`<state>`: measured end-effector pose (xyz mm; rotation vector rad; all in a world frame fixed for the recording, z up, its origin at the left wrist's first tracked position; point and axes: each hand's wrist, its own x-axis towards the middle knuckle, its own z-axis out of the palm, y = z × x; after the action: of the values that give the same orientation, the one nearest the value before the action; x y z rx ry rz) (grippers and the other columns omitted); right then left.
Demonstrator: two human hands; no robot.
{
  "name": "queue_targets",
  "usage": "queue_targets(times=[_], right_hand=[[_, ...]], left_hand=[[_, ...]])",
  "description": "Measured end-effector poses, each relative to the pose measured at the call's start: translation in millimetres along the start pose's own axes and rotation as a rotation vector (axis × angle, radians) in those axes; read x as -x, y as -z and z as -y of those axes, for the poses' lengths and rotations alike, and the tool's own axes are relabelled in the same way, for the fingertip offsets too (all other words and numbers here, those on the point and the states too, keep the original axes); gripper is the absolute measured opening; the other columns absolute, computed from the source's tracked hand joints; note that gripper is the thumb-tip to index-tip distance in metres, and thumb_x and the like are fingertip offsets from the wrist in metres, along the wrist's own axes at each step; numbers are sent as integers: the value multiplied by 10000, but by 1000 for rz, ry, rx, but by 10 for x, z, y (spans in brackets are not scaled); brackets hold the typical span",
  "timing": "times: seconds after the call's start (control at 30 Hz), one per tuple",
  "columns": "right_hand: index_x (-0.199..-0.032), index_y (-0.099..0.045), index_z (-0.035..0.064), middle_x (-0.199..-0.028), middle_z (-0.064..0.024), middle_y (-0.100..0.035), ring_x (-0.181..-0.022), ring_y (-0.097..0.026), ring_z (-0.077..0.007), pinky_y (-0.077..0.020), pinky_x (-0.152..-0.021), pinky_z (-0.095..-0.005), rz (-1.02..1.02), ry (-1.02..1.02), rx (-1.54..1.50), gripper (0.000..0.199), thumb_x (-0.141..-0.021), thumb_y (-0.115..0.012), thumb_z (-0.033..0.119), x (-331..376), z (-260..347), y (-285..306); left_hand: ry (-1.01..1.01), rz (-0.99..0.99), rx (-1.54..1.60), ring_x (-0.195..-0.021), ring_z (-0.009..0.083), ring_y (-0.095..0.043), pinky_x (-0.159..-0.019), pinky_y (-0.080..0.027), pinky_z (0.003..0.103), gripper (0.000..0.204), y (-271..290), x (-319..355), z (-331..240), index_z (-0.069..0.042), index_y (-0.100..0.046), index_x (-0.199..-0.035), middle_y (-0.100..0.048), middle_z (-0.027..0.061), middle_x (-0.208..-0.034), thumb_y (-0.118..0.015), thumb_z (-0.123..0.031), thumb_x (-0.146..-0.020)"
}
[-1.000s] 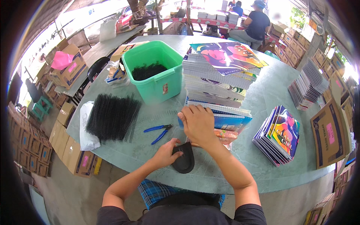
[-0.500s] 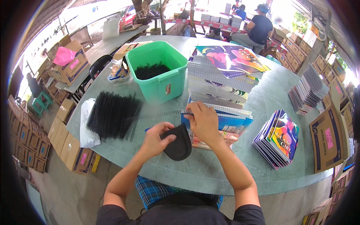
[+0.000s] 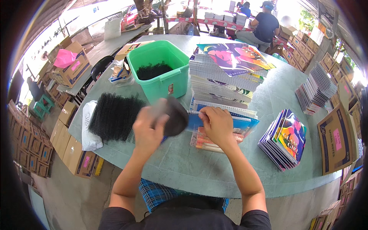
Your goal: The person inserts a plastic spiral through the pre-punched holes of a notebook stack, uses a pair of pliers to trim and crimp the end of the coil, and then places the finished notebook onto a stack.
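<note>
My left hand (image 3: pixel 147 128), smeared by motion, is closed round a black pad with a rounded end (image 3: pixel 176 117). The pad is raised at the left end of a blue-covered notebook (image 3: pixel 239 123). My right hand (image 3: pixel 217 122) pinches the notebook's upper edge, where its row of binding holes runs. Any spiral coil at that edge is hidden by the pad and my fingers. Under the notebook are several pink and orange booklets (image 3: pixel 199 142). A tall stack of unbound notebooks (image 3: pixel 220 86) stands right behind, topped by colourful covers (image 3: pixel 234 57).
A green bin (image 3: pixel 178 82) of black coils stands behind my left hand. Left of that hand lies a heap of black spiral coils (image 3: pixel 115 117) on a white bag (image 3: pixel 90 128). Bound notebooks (image 3: pixel 283 140) are piled at the right, near an open carton (image 3: pixel 335 140). People sit farther back.
My left hand has swung the black pad up and left, off the table's near side. My right hand has slid right along the notebook's edge. The coil stretching left is no longer visible.
</note>
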<state>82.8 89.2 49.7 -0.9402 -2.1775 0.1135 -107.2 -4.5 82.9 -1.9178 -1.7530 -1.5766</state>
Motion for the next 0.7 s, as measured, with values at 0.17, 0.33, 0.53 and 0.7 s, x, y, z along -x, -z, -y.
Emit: queue_targets(times=[0.17,0.33,0.53,0.7], right_hand=[[-942,-579,134,-802,-27,-574,-778,-569,-245,-403,-677,-378,-143,151,14,166,-782,-612,165,-70,281,-222],[-906,-556,115,-829,-40,-586,-799,-580,-239,-415,-687,-382,23,80,81,139,-781,-607,148,-139,287,-261],[-904,-560,112,-835,-34,-592,-786,-576,-244,-412,-648,-372,5,112,-97,163,-760,-634,131,-154,179,-180],[-918,-553,119,-824,-30,-577,-770,-565,-233,-403,-645,-364,-60,97,18,234,-714,-666,105,-151,249,-273]], left_hand=[[84,602,169,-926,300,-607,-827,-473,366,355,-260,562,273,-32,-598,-1088,-626,156,-1007,-657,-41,-738],[76,531,141,-913,321,-605,-797,-478,377,363,-147,531,287,-64,-599,-1097,-627,156,-1002,-655,-35,-739],[23,-102,177,-905,171,-602,-804,-457,267,350,266,-117,-66,-1,-596,-1102,-632,107,-987,-663,-37,-761],[-25,-126,227,-887,149,-594,-787,-454,256,350,386,-156,-101,13,-594,-1100,-630,92,-985,-668,-38,-762]])
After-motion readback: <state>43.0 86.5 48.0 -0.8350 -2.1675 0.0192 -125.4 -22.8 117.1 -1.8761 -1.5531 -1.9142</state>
